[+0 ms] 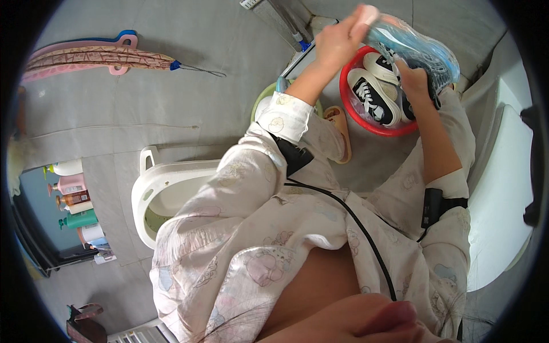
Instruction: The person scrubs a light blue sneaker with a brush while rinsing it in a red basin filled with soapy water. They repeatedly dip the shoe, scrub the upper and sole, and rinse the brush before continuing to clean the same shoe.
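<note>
My right hand (414, 81) grips the dark upper of a sneaker (418, 47), its translucent blue and peach sole turned upward above a red basin (349, 107). My left hand (339, 40) is closed around a small pale object (369, 16) at the toe end of that sole; motion blur hides what it is. Black-and-white laced sneakers (371, 96) lie in the basin below, partly covered by my right hand and the held shoe. A green basin (257, 103) stands mostly behind my left forearm.
At the right is a white toilet (499, 193). A slippered foot (339, 128) rests beside the red basin. Pump bottles (73, 199) line a wall niche; a white plastic tub (143, 210) is at left. A black cable (360, 223) crosses my lap. A mop (296, 32) leans beyond.
</note>
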A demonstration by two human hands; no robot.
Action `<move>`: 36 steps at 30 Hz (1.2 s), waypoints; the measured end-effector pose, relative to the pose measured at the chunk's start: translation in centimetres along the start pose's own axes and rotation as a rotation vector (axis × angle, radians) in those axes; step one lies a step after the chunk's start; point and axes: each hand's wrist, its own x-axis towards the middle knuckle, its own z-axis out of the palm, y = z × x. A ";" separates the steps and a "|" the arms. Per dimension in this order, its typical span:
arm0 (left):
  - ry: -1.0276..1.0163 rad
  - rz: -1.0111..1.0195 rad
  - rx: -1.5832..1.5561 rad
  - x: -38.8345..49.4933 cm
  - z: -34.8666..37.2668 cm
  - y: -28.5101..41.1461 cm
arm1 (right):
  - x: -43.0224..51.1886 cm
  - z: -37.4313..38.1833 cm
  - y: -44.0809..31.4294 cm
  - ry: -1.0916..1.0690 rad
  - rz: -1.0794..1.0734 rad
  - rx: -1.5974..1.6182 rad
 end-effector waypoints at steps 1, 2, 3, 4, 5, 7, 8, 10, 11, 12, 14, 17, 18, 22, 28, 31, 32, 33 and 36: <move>-0.007 -0.005 -0.115 -0.2 0.3 -0.9 | -0.3 0.0 -0.4 0.032 0.081 0.050; 0.043 0.007 -0.214 -0.1 0.3 -2.0 | -0.5 0.1 -0.8 0.033 0.048 0.206; 0.055 0.060 -0.321 -0.4 0.6 -2.6 | -0.7 0.1 -1.3 0.038 0.045 0.356; 0.143 0.099 -0.278 -0.8 0.8 -2.8 | -1.1 0.2 -1.6 0.035 0.054 0.499; 0.146 -0.003 -0.241 -1.4 1.1 -2.5 | -1.4 -0.5 -1.8 -0.160 0.056 0.815; 0.169 0.018 -0.200 -2.8 1.6 0.3 | -1.4 -0.6 -2.3 -0.315 0.128 1.128; 0.038 0.044 -0.123 -3.4 1.6 2.2 | -1.4 -0.9 -2.5 -0.430 0.125 1.233; -0.089 0.165 -0.018 -3.7 0.6 5.0 | -1.4 -1.4 -2.5 -0.854 0.013 1.582; -0.161 0.206 0.027 -3.5 0.0 5.8 | -1.3 -1.5 -2.5 -0.651 0.132 1.475; -0.258 0.232 0.073 -3.3 -0.6 6.0 | -1.2 -1.6 -2.4 -0.522 0.195 1.385; -0.015 0.246 0.071 -1.8 -1.1 4.3 | -1.1 -1.6 -2.3 -0.441 0.247 1.299; -0.143 0.157 0.257 -1.9 -0.9 2.9 | -1.1 -1.5 -2.5 -0.405 0.282 1.282; -0.262 0.243 0.224 -2.9 0.3 2.8 | -0.8 -1.5 -2.7 -0.950 0.028 1.576; -0.110 0.273 0.185 -4.6 2.1 1.8 | -0.8 -1.3 -3.1 -1.032 -0.010 1.662; -0.140 0.264 -0.076 -3.9 0.3 2.3 | -1.4 -1.6 -3.8 -0.848 0.115 1.629; -0.021 0.160 0.292 -1.4 -1.3 1.6 | -1.8 -1.7 -3.9 -0.760 0.225 1.583; 0.124 0.099 0.251 -0.9 -1.6 1.3 | -1.9 -1.6 -4.0 -0.511 0.351 1.457; 0.109 0.075 0.169 -0.9 -1.6 1.0 | -1.9 -1.6 -4.1 -0.357 0.427 1.368; 0.263 0.099 -0.117 -1.9 -0.9 0.1 | -2.2 -1.6 -4.1 -0.516 0.367 1.521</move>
